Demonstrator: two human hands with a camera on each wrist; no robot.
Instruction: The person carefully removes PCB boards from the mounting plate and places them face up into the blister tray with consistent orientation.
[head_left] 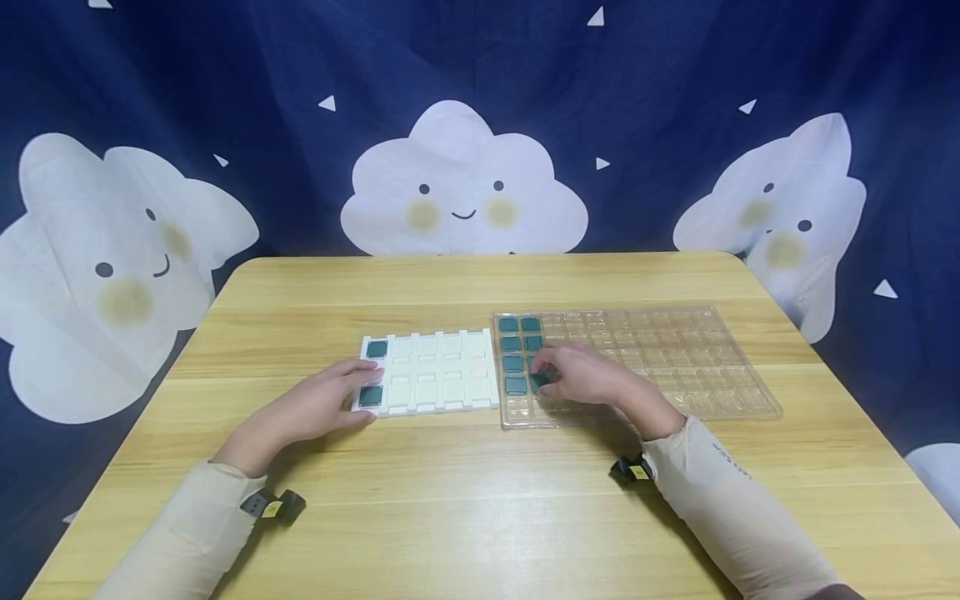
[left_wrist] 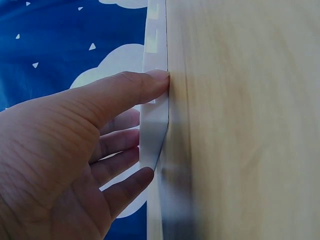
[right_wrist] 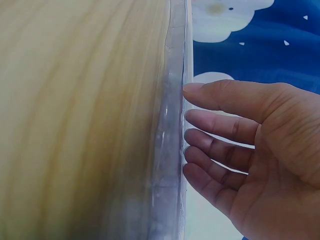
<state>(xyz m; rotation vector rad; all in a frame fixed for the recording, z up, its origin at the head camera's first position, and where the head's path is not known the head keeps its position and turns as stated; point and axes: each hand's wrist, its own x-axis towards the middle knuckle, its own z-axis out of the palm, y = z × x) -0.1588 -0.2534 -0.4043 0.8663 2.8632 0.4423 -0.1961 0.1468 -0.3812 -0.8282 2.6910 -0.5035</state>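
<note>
A white plastic tray (head_left: 452,392) with rows of pockets lies on the table, a dark green square chip (head_left: 377,349) and another chip (head_left: 371,396) in its leftmost column. My left hand (head_left: 318,400) grips this tray's left end, thumb (left_wrist: 157,80) along the near edge and fingers over the end. To the right, a clear plastic tray (head_left: 645,367) carries several green chips (head_left: 514,385) in its two left columns. Over the second column, my right hand (head_left: 588,375) reaches down with thumb and fingertips (right_wrist: 192,117) slightly apart at the chips, which it partly covers.
The two trays lie side by side on a light wooden table (head_left: 450,500), nearly touching. A dark blue curtain (head_left: 480,50) with white clouds hangs behind the table. Black cameras (head_left: 283,507) are strapped to both wrists.
</note>
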